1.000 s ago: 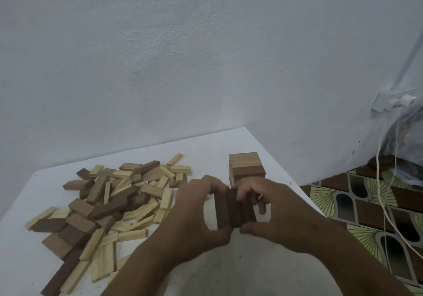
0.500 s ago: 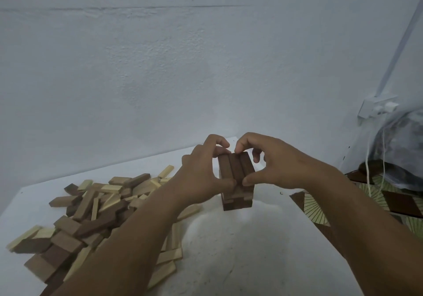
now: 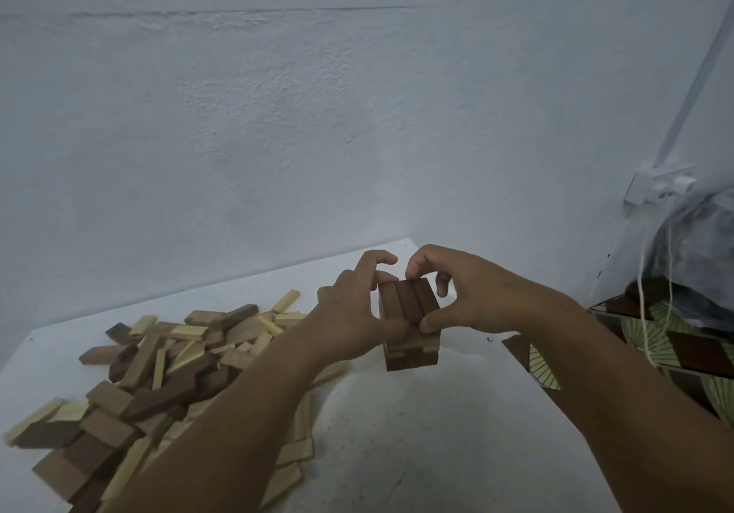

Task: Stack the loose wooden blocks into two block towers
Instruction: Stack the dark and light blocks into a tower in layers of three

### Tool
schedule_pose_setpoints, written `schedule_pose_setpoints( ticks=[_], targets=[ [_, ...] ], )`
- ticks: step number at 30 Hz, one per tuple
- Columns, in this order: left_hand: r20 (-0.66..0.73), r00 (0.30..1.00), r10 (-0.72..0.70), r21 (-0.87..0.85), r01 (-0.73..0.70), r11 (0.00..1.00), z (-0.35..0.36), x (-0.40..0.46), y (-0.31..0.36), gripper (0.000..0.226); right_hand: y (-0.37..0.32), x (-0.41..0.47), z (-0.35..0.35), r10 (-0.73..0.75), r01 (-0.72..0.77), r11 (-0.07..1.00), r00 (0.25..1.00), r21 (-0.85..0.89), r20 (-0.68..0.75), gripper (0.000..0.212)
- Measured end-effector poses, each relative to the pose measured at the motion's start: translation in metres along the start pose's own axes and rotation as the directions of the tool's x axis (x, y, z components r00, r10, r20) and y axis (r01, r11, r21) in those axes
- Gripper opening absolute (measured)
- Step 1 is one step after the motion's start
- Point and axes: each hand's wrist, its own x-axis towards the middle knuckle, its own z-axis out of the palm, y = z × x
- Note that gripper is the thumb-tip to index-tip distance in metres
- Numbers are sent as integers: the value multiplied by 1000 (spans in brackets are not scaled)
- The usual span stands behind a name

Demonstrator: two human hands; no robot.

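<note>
Here the left hand (image 3: 353, 314) and the right hand (image 3: 464, 294) both pinch a layer of three dark blocks (image 3: 409, 300) sitting on top of a short block tower (image 3: 413, 347), thumbs at the near end and fingers curled over the far end. The tower stands near the back right corner of the white worktop (image 3: 417, 433). A pile of loose blocks (image 3: 167, 365) (light and dark wood mixed) lies to its left.

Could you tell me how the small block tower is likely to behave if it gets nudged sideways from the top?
The tower is loose layers of wooden blocks, so a nudge would probably slide the top layer rather than move the whole stack. It is short and squat, so tipping seems unlikely. The blocks look rigid and smooth, so they may slip easily.
</note>
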Motion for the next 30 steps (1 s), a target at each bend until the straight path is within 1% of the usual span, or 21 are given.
schedule_pose_setpoints(
  ticks=[4,8,10,13,15,17,19,21,23,25,28,30],
  targets=[
    [6,1000,8,29,-8,1000,-1,0,-3,76,-1,0,0,-6,6,1000,1000,-20,10,58],
    [5,999,44,69,-44,997,-9,-7,-1,95,-7,-6,-5,45,-43,997,999,-69,18,66],
    [-16,998,62,97,-60,993,-19,-17,-1,97,-15,-11,-6,49,-49,996,999,-80,-1,67],
    [-73,996,58,117,-49,992,-37,-40,-11,87,-32,-16,4,-22,13,996,995,-93,-97,61],
    [-126,991,38,103,-25,994,-49,-57,-23,76,-46,-18,19,-107,95,992,982,-82,-157,51],
    [-184,983,11,82,4,997,-61,-76,-35,62,-62,-19,38,-200,198,980,964,-32,-174,40],
    [-244,970,-23,90,47,995,-71,-96,-45,46,-78,-18,60,-257,250,966,951,-62,-173,30],
    [-288,957,-24,118,61,991,-81,-117,-57,36,-90,-13,86,-297,286,954,944,-96,-145,22],
    [-284,959,-20,204,80,976,-88,-136,-72,34,-94,-5,115,-317,315,948,946,-34,-62,20],
    [-283,959,-31,297,118,948,-92,-152,-92,32,-91,3,141,-314,314,949,949,-20,-1,21],
    [-312,946,-87,367,204,907,-91,-164,-117,30,-87,11,167,-286,286,957,958,-41,8,26],
    [-327,935,-138,381,264,886,-87,-169,-128,33,-89,18,178,-308,306,949,951,-71,-17,29]
  ],
)
